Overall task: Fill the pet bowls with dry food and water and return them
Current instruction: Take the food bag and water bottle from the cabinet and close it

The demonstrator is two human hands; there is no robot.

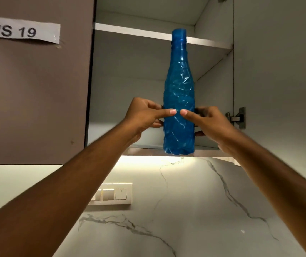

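At the centre of the frame, the tall blue faceted plastic bottle (179, 93) stands upright at the open grey wall cupboard's (213, 75) lower edge. The left hand (144, 115) and right hand (209, 121) clasp its lower body, thumbs nearly meeting. It looks light, smooth and probably slippery; this low two-handed hold suits it.

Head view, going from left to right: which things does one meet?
WS 19 label → left hand → blue bottle → right hand → cabinet hinge

A kitchen: open wall cupboard (213, 75), marble backsplash (194, 201), switch panel (114, 194).
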